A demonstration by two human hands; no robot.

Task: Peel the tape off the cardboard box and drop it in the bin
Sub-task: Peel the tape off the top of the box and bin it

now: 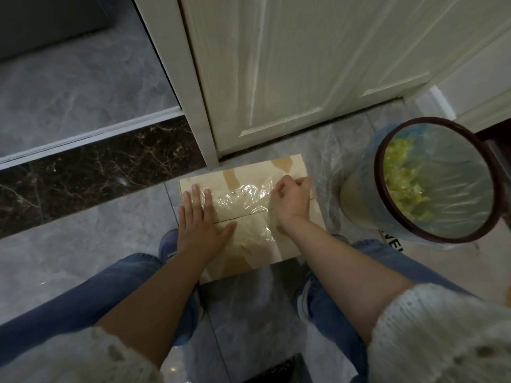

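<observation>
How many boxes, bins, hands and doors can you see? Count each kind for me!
Boxes: 1, the box on the floor.
Bins: 1, the bin to its right.
Hands: 2, the left hand flat on the box, the right hand curled at the tape.
Doors: 1, the door.
Total: 5.

L hand (199, 219) flat; R hand (293, 200) curled.

Grey tiled floor (83, 261): cardboard box (298, 167) by the door, lined bin (359, 200) just right of it.
</observation>
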